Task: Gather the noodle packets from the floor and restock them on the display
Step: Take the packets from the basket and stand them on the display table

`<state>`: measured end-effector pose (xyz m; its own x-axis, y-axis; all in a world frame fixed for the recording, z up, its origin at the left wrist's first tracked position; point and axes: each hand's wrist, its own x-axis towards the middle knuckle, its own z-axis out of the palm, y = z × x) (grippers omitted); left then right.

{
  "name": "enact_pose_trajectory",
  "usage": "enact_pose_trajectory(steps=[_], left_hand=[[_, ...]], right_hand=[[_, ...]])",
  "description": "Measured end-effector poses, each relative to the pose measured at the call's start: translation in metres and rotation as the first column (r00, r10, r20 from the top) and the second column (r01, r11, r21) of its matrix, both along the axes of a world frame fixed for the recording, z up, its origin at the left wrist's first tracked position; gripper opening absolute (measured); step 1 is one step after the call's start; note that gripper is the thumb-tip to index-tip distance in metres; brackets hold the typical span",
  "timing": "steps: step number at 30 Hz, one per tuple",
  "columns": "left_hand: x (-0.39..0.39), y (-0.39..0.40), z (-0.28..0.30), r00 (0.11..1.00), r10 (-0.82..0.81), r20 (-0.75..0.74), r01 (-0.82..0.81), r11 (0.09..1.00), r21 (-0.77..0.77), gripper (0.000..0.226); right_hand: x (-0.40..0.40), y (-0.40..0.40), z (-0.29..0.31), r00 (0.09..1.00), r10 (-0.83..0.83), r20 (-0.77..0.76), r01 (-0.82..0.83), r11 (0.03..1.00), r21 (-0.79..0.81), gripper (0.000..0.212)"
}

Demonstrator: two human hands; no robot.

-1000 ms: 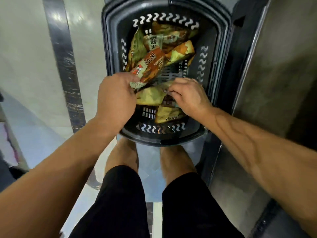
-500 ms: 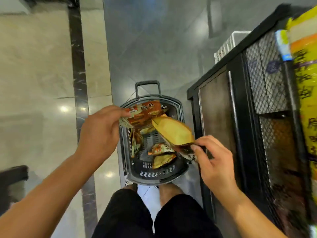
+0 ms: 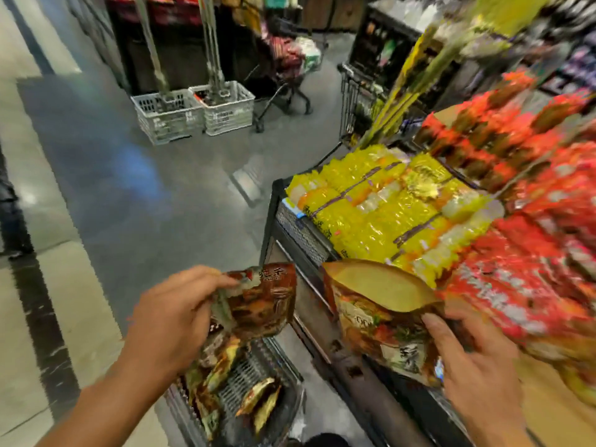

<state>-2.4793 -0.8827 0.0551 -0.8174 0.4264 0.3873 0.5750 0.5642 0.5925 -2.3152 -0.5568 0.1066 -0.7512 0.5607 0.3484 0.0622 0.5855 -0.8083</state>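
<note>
The left hand (image 3: 171, 321) pinches a glossy brown noodle packet (image 3: 261, 301) by its top edge, hanging lengthwise above the black basket (image 3: 283, 411), which holds more crinkled packets (image 3: 225, 375). The right hand (image 3: 474, 366) grips an orange packet (image 3: 380, 314), seemingly tilted, at the display's (image 3: 303, 233) near edge.

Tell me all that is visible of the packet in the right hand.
The packet in the right hand looks like glossy printed plastic, orange and brown with a food picture, its plain yellow upper side facing up. It is tilted, held in the air beside the display's dark front edge, below the yellow packets. The right hand grips its lower right corner.
</note>
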Motion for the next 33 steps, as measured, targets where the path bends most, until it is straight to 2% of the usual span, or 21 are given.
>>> enact_pose_trajectory(steps=[4, 7, 11, 14, 16, 19, 23, 26, 30, 33], left_hand=[[0.005, 0.045, 0.050, 0.967, -0.245, -0.064, 0.248, 0.968, 0.043, 0.040], [0.016, 0.085, 0.082, 0.929, -0.363, -0.079, 0.367, 0.929, 0.050, 0.046], [0.044, 0.145, 0.124, 0.858, -0.497, -0.133, 0.505, 0.863, 0.031, 0.047], [0.069, 0.192, 0.148, 0.793, -0.599, -0.111, 0.604, 0.797, 0.015, 0.051], [0.087, 0.224, 0.157, 0.750, -0.656, -0.085, 0.660, 0.751, 0.020, 0.053], [0.118, 0.276, 0.164, 0.703, -0.706, -0.090, 0.709, 0.705, 0.006, 0.056], [0.164, 0.355, 0.165, 0.659, -0.746, -0.100, 0.745, 0.665, -0.052, 0.051], [0.196, 0.421, 0.153, 0.626, -0.777, -0.067, 0.770, 0.629, -0.102, 0.050], [0.237, 0.514, 0.131, 0.591, -0.803, -0.070, 0.784, 0.593, -0.185, 0.041], [0.270, 0.578, 0.117, 0.599, -0.799, -0.040, 0.773, 0.591, -0.231, 0.034]], right_hand=[[0.062, 0.034, 0.054, 0.954, -0.256, -0.157, 0.251, 0.967, -0.052, 0.022], [0.110, 0.050, 0.088, 0.888, -0.417, -0.194, 0.414, 0.908, -0.057, 0.026], [0.176, 0.064, 0.109, 0.795, -0.563, -0.227, 0.563, 0.823, -0.071, 0.019], [0.228, 0.076, 0.108, 0.746, -0.627, -0.225, 0.616, 0.778, -0.125, 0.007], [0.260, 0.086, 0.102, 0.722, -0.665, -0.191, 0.645, 0.747, -0.163, 0.011], [0.302, 0.104, 0.098, 0.672, -0.717, -0.186, 0.683, 0.697, -0.219, 0.005], [0.356, 0.139, 0.086, 0.614, -0.768, -0.179, 0.718, 0.639, -0.276, 0.031], [0.395, 0.172, 0.078, 0.565, -0.806, -0.175, 0.715, 0.585, -0.383, 0.014], [0.440, 0.208, 0.075, 0.562, -0.807, -0.183, 0.695, 0.580, -0.425, 0.013], [0.466, 0.235, 0.068, 0.584, -0.800, -0.139, 0.729, 0.592, -0.344, 0.029]])
